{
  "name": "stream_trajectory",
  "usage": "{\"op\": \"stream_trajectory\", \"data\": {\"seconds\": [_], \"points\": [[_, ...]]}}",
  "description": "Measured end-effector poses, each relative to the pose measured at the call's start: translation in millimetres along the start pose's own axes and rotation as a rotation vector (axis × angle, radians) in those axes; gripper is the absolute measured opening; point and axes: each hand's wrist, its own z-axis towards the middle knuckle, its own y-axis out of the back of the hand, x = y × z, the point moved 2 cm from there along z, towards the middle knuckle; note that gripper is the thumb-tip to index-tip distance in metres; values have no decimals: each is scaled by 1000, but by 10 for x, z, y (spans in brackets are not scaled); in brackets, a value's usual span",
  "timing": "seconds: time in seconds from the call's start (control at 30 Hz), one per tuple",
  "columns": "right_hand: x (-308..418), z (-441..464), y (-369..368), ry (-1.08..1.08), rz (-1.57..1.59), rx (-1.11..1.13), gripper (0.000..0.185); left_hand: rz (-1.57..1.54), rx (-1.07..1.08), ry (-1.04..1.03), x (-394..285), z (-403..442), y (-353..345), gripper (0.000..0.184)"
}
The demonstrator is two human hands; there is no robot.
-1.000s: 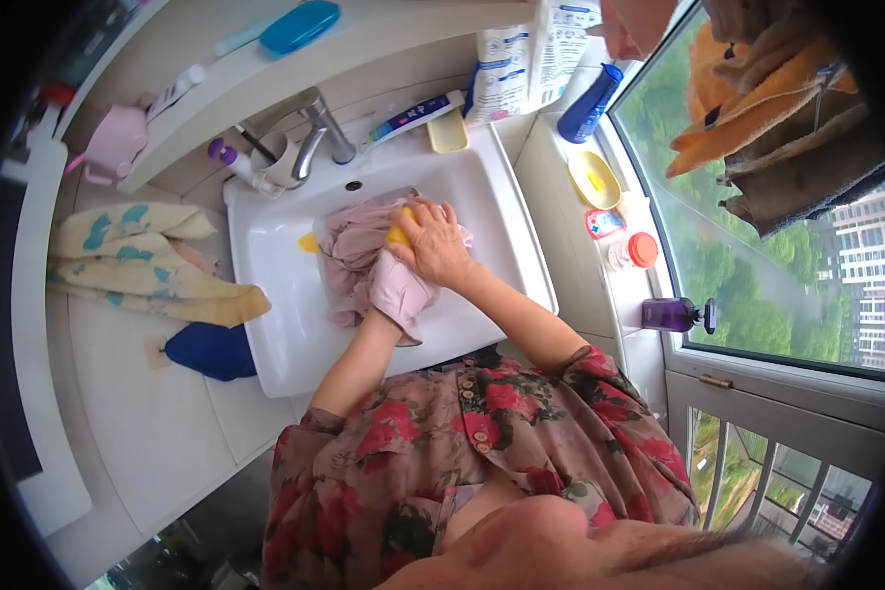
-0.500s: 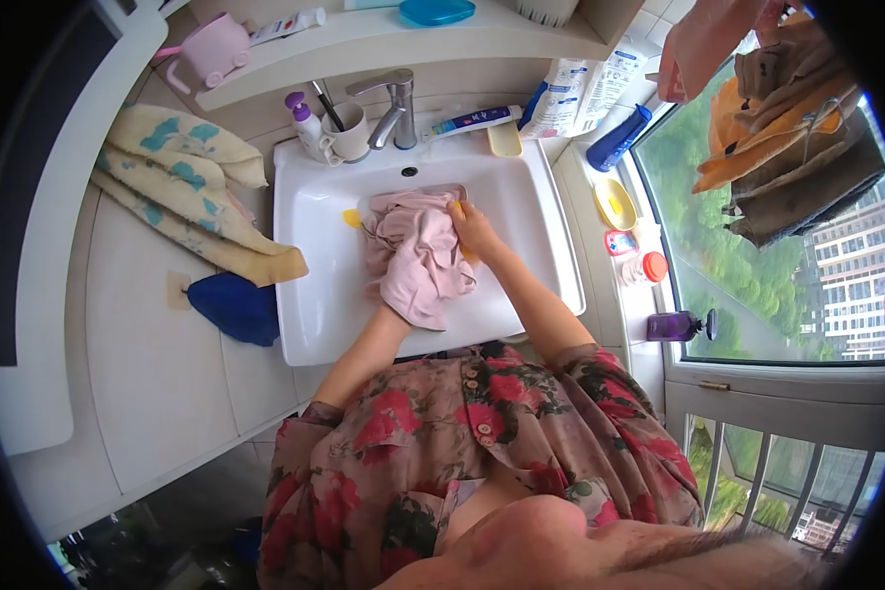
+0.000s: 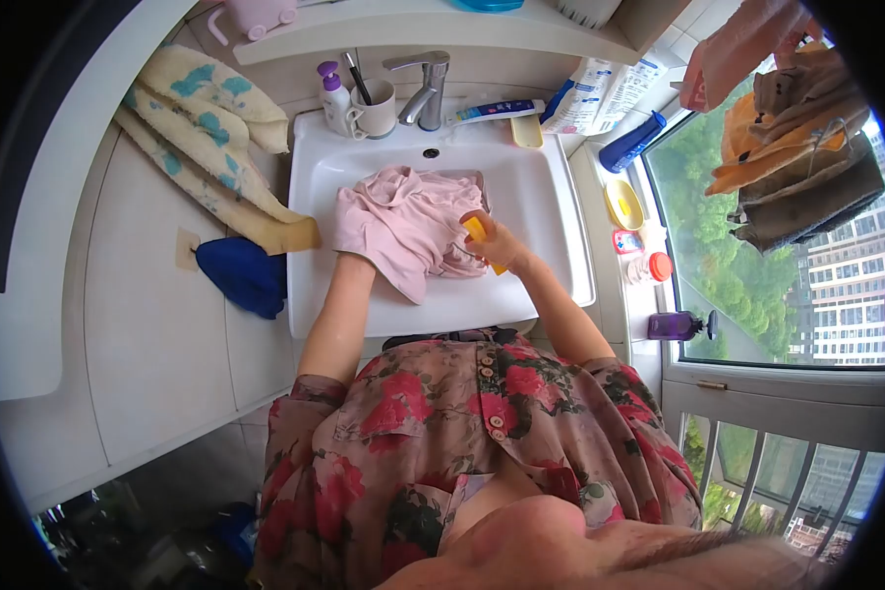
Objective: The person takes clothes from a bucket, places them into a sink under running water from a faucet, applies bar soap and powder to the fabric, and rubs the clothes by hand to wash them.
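Observation:
A pink garment [image 3: 413,221] lies spread and rumpled in the white sink [image 3: 551,285]. My left forearm reaches into the garment from the front left, and the cloth hides that hand completely. At the garment's right edge, my right hand [image 3: 495,242] is closed around a yellow bar [image 3: 475,230], which shows between the fingers and below them. The faucet [image 3: 428,93] stands at the sink's back edge, above the drain hole [image 3: 430,153].
A pump bottle [image 3: 335,101], a mug [image 3: 374,110] and a toothpaste tube [image 3: 500,110] stand or lie behind the sink. A patterned towel [image 3: 206,123] and blue cloth [image 3: 243,276] are left. A yellow dish [image 3: 622,204] sits right, near hanging cloths [image 3: 796,147].
The garment has been spread wider and shifted left over my left hand. My right hand, first on top of the cloth, has moved to its right edge with the yellow bar. The view has shifted.

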Motion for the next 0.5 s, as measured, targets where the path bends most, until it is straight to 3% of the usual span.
{"op": "stream_trajectory", "data": {"seconds": [0.03,0.07,0.3,0.4,0.5], "points": [[-24,10,-66,20,-94,34,48,1,3,-9,-16,13,37,42],[-69,53,-142,253,-324,-60,46,1,6,-14,-27,4,31,42],[10,266,-788,480,-516,-171,38,2,225,101,29,-237,-361,40],[140,193,-647,291,-255,-57,23,-9,258,131,-135,-317,-359,39],[366,47,-262,195,378,279,16,-23,213,172,-254,-270,-162,38]]}}
